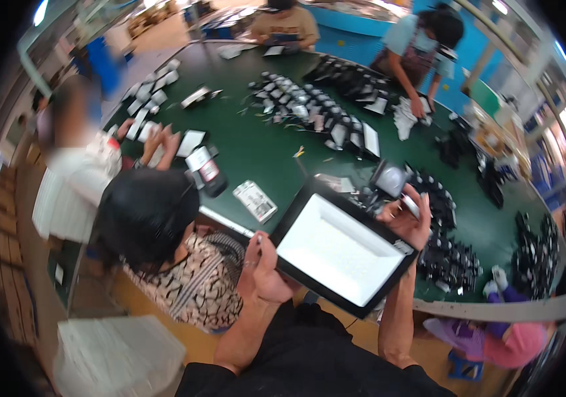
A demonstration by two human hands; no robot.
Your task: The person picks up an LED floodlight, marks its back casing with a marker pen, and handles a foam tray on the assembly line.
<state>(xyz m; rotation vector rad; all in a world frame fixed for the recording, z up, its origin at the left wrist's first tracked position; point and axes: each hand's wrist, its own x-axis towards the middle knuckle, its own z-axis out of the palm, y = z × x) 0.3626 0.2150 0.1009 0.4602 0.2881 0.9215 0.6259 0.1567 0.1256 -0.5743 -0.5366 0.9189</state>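
Note:
I hold up a floodlight, a flat black rectangular frame around a bright white recessed panel, tilted above the table's near edge. My left hand is closed on its left edge, with the thumb pointing up. My right hand is at its upper right edge, palm against the frame and fingers curled. Something small and whitish shows between those fingers, too blurred to name. A pale, rounded sensor head with a dark rim is just beyond the right fingers; whether it joins the floodlight I cannot tell.
On the green table lie a white printed card, a dark bottle and rows of small black-and-white sensor units. Close at my left sits a co-worker in a black cap. Others work around the rim. Black parts crowd the right side.

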